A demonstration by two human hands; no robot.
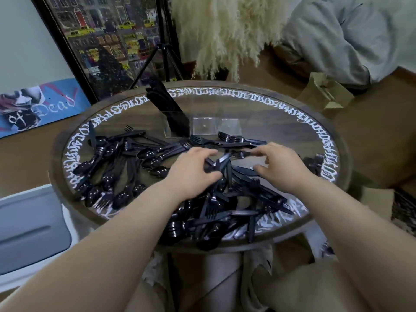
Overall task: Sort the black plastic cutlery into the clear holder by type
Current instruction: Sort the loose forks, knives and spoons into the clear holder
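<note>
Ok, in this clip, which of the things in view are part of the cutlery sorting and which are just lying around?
Part of the job:
- loose black cutlery scattered on the round table
- clear holder, its left compartment already filled with black pieces
- left hand and right hand, both picking at the pile

Just lying about:
- framed picture
- tripod
- cardboard box
- skateboard deck

Round wood tabletop [265,240], glass inlay, white script ring. On it: clear holder [202,126] at far side, left compartment holding black pieces; loose black cutlery [117,163] scattered across left and near side.
</note>
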